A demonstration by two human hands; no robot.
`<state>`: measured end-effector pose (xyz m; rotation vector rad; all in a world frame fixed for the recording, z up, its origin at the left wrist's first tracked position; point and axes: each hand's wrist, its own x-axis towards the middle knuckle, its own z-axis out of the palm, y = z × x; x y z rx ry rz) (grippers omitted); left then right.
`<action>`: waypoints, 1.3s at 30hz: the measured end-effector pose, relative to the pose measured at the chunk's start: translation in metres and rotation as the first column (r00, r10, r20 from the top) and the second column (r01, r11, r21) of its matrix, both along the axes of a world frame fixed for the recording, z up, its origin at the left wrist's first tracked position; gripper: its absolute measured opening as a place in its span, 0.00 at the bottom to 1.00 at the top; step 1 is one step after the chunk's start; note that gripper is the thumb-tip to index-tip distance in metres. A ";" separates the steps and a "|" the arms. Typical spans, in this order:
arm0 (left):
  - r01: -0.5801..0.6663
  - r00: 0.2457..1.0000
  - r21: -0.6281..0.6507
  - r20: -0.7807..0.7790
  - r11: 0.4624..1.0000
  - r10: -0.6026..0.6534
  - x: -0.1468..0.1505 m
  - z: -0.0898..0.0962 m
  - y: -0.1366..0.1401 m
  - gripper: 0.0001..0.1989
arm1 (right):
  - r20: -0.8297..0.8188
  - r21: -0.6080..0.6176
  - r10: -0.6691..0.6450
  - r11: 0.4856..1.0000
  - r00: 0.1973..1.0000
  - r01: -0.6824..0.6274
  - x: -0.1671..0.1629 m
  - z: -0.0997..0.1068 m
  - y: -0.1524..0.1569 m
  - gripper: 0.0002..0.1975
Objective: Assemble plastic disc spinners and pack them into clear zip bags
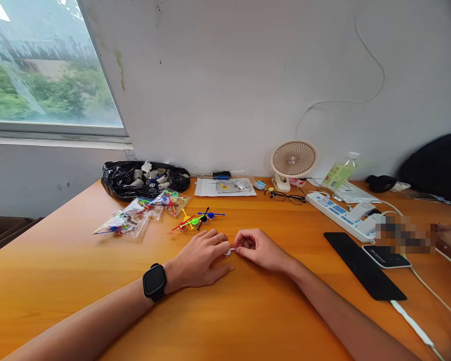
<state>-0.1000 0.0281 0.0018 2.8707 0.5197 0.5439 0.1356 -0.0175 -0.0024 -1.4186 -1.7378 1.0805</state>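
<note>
Between my hands, low over the wooden table (225,311), is a small white piece (228,252) with a rounded part and a thin end; fingers cover some of it. My right hand (265,249) pinches the thin end between thumb and forefinger. My left hand (205,258), wearing a black watch on the wrist, rests with its fingers stretched over the rounded part and its thumb apart. Just beyond lie several plastic arrow spinners (195,221) in red, yellow, green, black and blue. More coloured spinners sit in clear plastic bags (130,220) to the left.
A black plastic bag (113,183) of grey pieces stands at the back left. Along the wall are a screwdriver (221,175), papers, a small fan (293,159) and glasses (285,196). On the right are a bottle (340,173), power strip (340,215), black slab (364,265) and another person's hand.
</note>
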 end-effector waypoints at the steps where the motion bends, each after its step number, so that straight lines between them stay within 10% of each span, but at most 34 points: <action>1: 0.001 1.000 -0.006 0.010 1.000 -0.001 -0.001 -0.001 0.000 0.12 | 0.032 -0.007 -0.019 1.000 0.999 0.019 0.001 0.003 -0.001 0.08; 8: -0.011 0.999 -0.058 0.053 0.998 0.014 -0.003 -0.003 -0.002 0.16 | 0.115 0.162 -0.263 0.956 0.958 0.243 0.007 0.016 -0.003 0.19; 19: -0.191 0.919 0.034 0.357 0.981 0.167 -0.012 0.002 0.001 0.21 | -0.099 0.094 -0.383 0.915 0.918 0.392 0.011 0.009 0.007 0.25; 28: -0.426 0.847 -0.007 0.348 0.905 0.401 -0.020 0.002 0.028 0.13 | 0.432 0.297 -0.185 0.953 0.883 0.055 0.034 0.012 0.007 0.18; 39: -0.401 0.876 -0.068 0.262 0.914 0.404 -0.028 -0.015 0.059 0.16 | 0.337 0.175 0.020 0.981 0.941 -0.084 0.060 0.011 0.012 0.17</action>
